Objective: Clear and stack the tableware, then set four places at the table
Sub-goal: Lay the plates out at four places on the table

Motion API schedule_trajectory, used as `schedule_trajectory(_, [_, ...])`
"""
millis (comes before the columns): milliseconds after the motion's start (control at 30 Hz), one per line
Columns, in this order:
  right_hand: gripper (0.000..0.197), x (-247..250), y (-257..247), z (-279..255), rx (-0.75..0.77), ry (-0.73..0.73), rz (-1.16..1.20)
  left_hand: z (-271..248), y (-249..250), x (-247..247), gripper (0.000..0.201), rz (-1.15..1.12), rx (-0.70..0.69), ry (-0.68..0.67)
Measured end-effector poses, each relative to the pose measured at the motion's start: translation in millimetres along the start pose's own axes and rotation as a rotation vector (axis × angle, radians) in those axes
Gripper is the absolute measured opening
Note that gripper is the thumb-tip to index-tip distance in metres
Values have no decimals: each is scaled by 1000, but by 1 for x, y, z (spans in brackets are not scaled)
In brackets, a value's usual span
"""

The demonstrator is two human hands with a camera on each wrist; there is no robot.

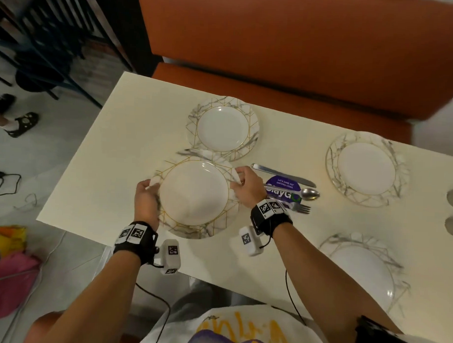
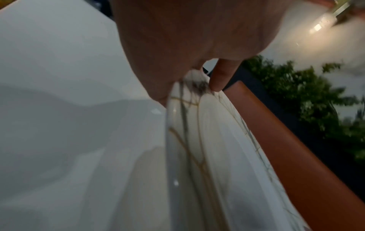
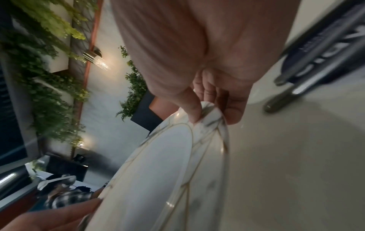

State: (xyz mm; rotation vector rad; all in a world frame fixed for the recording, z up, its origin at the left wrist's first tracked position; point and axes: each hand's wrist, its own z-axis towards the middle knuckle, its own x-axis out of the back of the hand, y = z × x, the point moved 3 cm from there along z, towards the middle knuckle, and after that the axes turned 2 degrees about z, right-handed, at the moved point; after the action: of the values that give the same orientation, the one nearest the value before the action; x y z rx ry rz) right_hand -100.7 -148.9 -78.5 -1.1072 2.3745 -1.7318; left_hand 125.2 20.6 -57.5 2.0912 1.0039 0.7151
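Observation:
A plate with a marble-and-gold rim [image 1: 196, 196] is held over the near left part of the cream table [image 1: 113, 152]. My left hand [image 1: 150, 185] grips its left rim and my right hand [image 1: 238, 179] pinches its right rim. In the left wrist view the thumb and fingers of my left hand [image 2: 197, 78] clamp the plate's edge [image 2: 207, 140]. The right wrist view shows my right hand [image 3: 211, 109] doing the same on the plate [image 3: 158, 171]. Three matching plates lie on the table: far [image 1: 223, 127], right [image 1: 365, 168] and near right [image 1: 363, 268].
A knife [image 1: 281, 174], spoon [image 1: 296, 193] and fork [image 1: 300, 207] lie over a purple sticker [image 1: 284, 185] just right of my right hand. An orange bench [image 1: 275, 57] runs behind the table. Bags [image 1: 7, 253] and someone's sandalled feet [image 1: 19, 123] are on the floor at left.

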Motion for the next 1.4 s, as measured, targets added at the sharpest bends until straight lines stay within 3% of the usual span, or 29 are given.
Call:
schedule_trajectory(200, [39, -24, 34, -43, -105, 85, -1, 32, -26, 30, 13, 483, -146, -94])
schedule_trajectory(433, [39, -56, 52, -85, -163, 178, -123, 43, -30, 52, 31, 720, -291, -199])
schedule_trajectory(800, [42, -75, 61, -120, -242, 265, -93, 48, -32, 66, 35, 799, -392, -316])
schedule_trajectory(1033, [45, -75, 60, -125, -242, 242, -119, 52, -30, 68, 33, 848, -461, -288])
schedule_trajectory(1200, [29, -42, 54, -127, -233, 323, -133, 40, -14, 50, 26, 877, -628, -251])
schedule_trajectory(1400, [21, 27, 53, -106, -199, 441, -206, 9, 0, -27, 22, 875, -722, -405])
